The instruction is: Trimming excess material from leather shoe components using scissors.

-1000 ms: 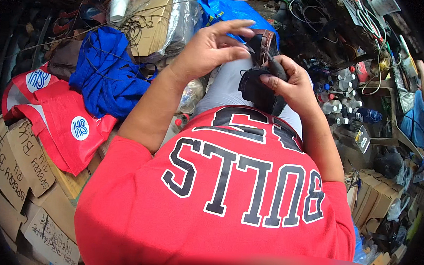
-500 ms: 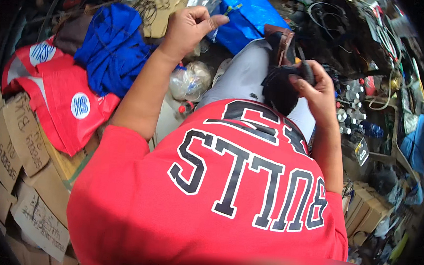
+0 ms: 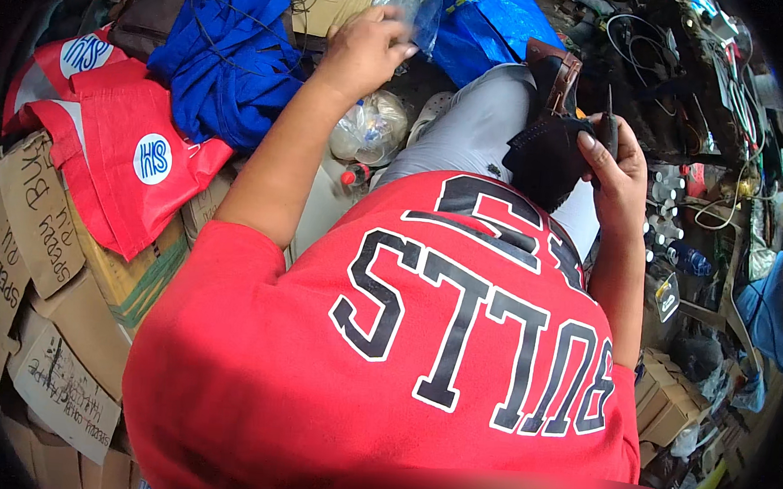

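My right hand (image 3: 620, 173) is closed round an awl (image 3: 608, 132), its dark handle upright and its thin metal spike pointing away from me. Just left of those fingers, a shoe (image 3: 549, 160) rests on my lap. Its near part is black, and a brown leather part (image 3: 563, 85) shows at the far end. The right fingertips lie against or very near the black part; I cannot tell which. Raised at the upper left, my left hand (image 3: 365, 53) has its fingers bent and smeared by motion, close to a clear plastic bag (image 3: 412, 4). Anything it holds is not visible.
Blue cloth (image 3: 228, 64) and red bags (image 3: 124, 147) lie on the left, above cardboard pieces (image 3: 39, 214). A blue plastic sheet (image 3: 495, 22) is at the far side. A clear bag bundle (image 3: 372, 129) sits below my left forearm. Small bottles (image 3: 666, 194) stand on the right.
My left hand has shifted right and nearer, turning from a thumb-and-finger pinch to blurred bent fingers. My right hand has moved slightly right, and the awl's spike now shows clearly.
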### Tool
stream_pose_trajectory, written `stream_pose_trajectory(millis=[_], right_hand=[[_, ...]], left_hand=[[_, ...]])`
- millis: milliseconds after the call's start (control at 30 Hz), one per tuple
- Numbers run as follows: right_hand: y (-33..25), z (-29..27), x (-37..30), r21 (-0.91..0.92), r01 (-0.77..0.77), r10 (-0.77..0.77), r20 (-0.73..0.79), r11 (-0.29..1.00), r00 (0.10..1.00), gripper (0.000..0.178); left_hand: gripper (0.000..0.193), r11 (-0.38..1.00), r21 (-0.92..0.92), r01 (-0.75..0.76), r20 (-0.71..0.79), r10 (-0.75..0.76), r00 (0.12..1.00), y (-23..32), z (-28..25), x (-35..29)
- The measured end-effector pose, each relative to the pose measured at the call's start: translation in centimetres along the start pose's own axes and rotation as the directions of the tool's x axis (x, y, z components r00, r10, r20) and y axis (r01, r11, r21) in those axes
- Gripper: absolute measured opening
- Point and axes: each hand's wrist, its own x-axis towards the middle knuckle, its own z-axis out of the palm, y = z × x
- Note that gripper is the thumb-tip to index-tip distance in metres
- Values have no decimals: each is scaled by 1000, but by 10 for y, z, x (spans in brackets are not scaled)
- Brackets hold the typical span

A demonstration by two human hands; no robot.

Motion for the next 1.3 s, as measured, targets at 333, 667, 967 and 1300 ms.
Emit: stream_pose_trajectory(millis=[333, 667, 967, 1300], right_hand=[[-2, -8, 3, 222, 68, -29, -174, 973, 984, 18], [2, 11, 6, 448, -63, 50, 42, 892, 998, 23], [2, 9, 8, 459, -142, 124, 69, 877, 990, 22], [-7, -4, -1, 132, -57, 64, -49, 990, 997, 26]], left_hand=[[23, 920, -301, 253, 177, -207, 962, 28, 12, 18], [27, 462, -814, 352, 402, 11, 916, 131, 10, 37], [25, 354, -851, 388, 399, -43, 916, 130, 18, 37], [17, 319, -814, 485, 486, -84, 870, 128, 22, 37]])
